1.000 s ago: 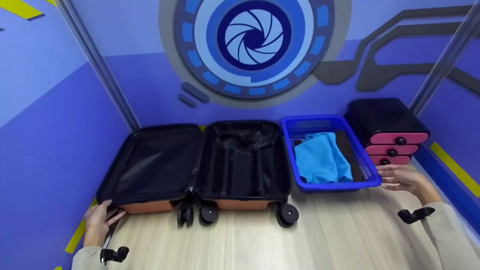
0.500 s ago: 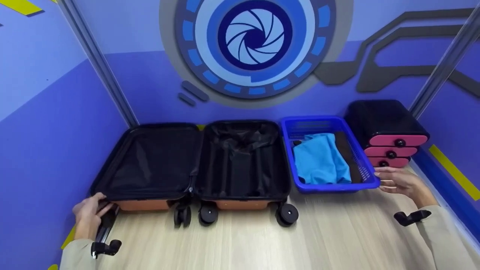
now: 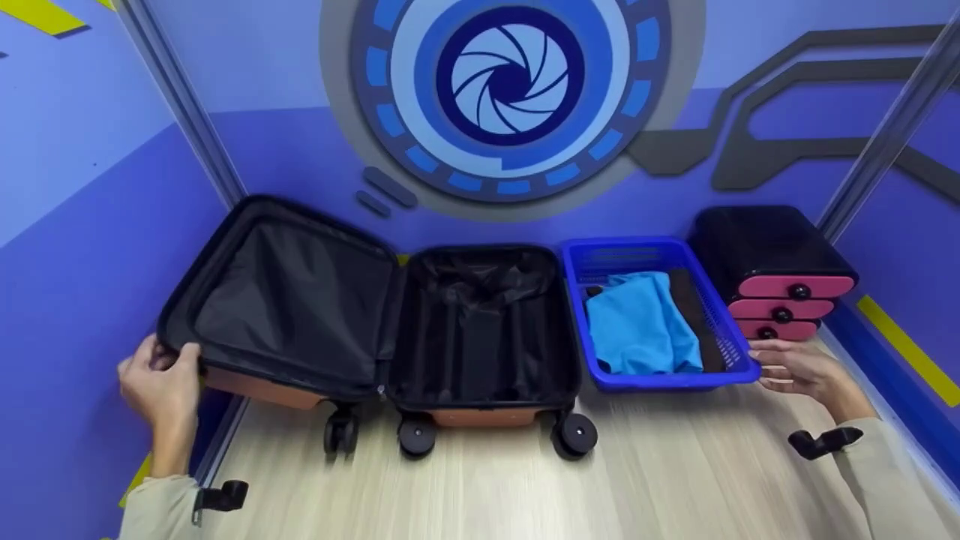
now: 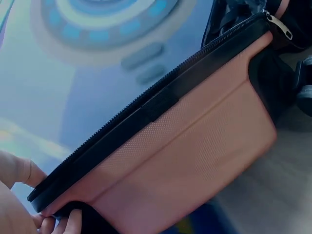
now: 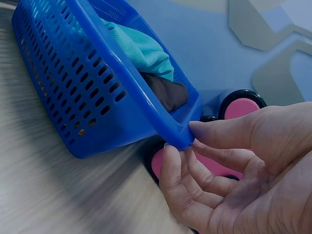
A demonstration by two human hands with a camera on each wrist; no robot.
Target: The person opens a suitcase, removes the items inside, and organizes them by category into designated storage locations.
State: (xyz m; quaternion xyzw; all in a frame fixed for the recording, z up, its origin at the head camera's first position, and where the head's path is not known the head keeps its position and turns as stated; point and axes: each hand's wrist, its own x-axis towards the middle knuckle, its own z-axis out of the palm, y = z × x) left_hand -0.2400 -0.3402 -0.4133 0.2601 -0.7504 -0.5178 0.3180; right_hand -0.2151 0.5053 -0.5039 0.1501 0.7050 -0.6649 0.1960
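Observation:
An orange suitcase (image 3: 484, 417) with black lining lies spread open on the table, its wheels facing me. My left hand (image 3: 161, 382) grips the near left corner of its left half (image 3: 289, 300), which is tilted up from the table. In the left wrist view, thumb and fingers hold the zipped edge (image 4: 146, 114) above the orange shell (image 4: 180, 161). My right hand (image 3: 806, 367) pinches the near right corner of a blue plastic basket (image 3: 660, 382). Inside the basket lie a light blue cloth (image 3: 641, 322) and a dark brown cloth (image 3: 686, 307).
Behind the basket, at the right, stands a black chest of small drawers (image 3: 772, 240) with pink fronts. Patterned blue walls close in the back and both sides. The pale wooden tabletop (image 3: 675, 465) extends in front.
The left half of the suitcase has risen from flat to tilted, its outer edge going up with my left hand. My right hand stays at the basket corner.

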